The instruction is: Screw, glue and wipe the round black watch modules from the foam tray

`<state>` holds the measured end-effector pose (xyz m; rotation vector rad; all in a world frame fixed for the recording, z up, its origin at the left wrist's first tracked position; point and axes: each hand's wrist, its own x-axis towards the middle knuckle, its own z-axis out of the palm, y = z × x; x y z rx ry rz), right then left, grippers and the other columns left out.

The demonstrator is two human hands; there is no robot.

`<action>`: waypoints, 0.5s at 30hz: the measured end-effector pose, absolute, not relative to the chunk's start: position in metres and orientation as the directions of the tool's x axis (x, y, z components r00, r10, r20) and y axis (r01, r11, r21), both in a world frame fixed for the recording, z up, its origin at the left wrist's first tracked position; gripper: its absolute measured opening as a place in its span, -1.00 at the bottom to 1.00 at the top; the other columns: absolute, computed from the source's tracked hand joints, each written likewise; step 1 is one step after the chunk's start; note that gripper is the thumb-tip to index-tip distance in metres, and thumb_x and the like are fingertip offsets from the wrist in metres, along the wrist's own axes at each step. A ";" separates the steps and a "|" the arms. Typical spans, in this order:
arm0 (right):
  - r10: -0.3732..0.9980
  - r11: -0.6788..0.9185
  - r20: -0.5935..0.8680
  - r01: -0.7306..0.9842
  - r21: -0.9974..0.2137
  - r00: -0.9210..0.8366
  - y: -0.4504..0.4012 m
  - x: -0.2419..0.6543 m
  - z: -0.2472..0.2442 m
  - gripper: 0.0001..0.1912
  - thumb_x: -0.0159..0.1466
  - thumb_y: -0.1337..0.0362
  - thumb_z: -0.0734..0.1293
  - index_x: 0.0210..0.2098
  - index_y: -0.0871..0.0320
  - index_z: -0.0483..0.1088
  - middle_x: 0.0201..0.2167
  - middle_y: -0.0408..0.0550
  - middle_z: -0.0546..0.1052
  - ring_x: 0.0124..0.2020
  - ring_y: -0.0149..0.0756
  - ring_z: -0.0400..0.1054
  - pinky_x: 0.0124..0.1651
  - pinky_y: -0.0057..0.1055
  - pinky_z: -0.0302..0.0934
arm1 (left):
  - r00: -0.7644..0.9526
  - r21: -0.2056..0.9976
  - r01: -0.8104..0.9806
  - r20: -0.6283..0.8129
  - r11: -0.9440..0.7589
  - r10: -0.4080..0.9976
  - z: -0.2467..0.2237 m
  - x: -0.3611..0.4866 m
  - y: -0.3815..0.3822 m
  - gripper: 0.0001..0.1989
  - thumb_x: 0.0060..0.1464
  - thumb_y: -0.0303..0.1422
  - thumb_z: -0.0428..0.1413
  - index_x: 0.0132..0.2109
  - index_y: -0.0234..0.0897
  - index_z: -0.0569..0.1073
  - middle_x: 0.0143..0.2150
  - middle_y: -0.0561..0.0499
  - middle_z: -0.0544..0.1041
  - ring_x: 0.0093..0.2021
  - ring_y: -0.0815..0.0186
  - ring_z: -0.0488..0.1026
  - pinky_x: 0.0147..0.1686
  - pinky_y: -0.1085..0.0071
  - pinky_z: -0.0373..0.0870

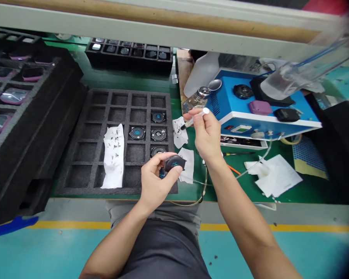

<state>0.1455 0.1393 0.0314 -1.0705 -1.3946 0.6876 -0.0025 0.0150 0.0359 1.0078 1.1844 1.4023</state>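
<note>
My left hand (155, 184) pinches a round black smartwatch case (175, 162) over the near right corner of a dark foam tray (75, 176). In my right hand (207, 137) is a white marker-like stick (190, 122) with a dark tip. That tip points down at a small white wipe (180, 140) with black smudges; I cannot tell whether it touches. Several similar watch cases, among them one case (137, 133), sit in the tray's right-hand pockets. A long white wipe (114, 162) with black marks lies across the tray.
Tall stacked foam trays (61, 97) stand at the left, and another filled tray (130, 58) at the back. On the right are a glass bottle (195, 100), a white plastic bottle (202, 73) and a blue machine (244, 120). A thin hose (260, 161) and crumpled papers (282, 176) lie before it.
</note>
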 end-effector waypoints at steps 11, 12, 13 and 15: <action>0.938 0.272 0.345 -0.610 -0.744 -0.004 0.091 0.147 0.127 -0.62 0.19 0.02 0.49 -0.58 0.04 0.32 -0.62 -0.29 0.09 -0.60 -0.45 0.08 -0.41 -0.38 0.26 | -0.157 0.984 -0.178 -0.020 -0.008 0.987 0.034 0.001 0.018 -0.74 0.04 -0.46 0.29 -0.07 -0.27 0.58 -0.15 -0.05 0.63 -0.15 0.29 0.57 -0.12 0.42 0.49; 0.940 0.218 0.333 -0.630 -0.746 -0.069 0.088 0.148 0.128 -0.52 0.20 0.00 0.48 -0.64 0.06 0.23 -0.66 -0.29 0.04 -0.62 -0.45 0.01 -0.48 -0.38 0.17 | -0.149 0.989 -0.147 -0.004 -0.018 0.989 0.034 0.001 0.017 -0.75 0.06 -0.46 0.27 -0.07 -0.28 0.59 -0.15 -0.05 0.62 -0.15 0.29 0.57 -0.12 0.42 0.48; 0.936 0.178 0.330 -0.645 -0.743 -0.122 0.085 0.150 0.126 -0.43 0.22 -0.01 0.46 -0.69 0.08 0.13 -0.69 -0.29 -0.01 -0.64 -0.45 -0.06 -0.52 -0.38 0.09 | -0.145 0.993 -0.116 0.014 -0.031 0.989 0.034 0.001 0.017 -0.78 0.08 -0.47 0.26 -0.08 -0.28 0.60 -0.16 -0.05 0.62 -0.17 0.30 0.56 -0.14 0.42 0.48; 0.927 0.118 0.320 -0.658 -0.743 -0.195 0.083 0.151 0.119 -0.32 0.27 -0.04 0.41 -0.72 0.10 -0.02 -0.73 -0.28 -0.08 -0.66 -0.43 -0.17 -0.55 -0.34 -0.02 | -0.151 0.996 -0.069 0.042 -0.053 0.988 0.034 0.002 0.015 -0.82 0.08 -0.48 0.25 -0.13 -0.29 0.60 -0.21 -0.04 0.59 -0.21 0.31 0.54 -0.19 0.43 0.47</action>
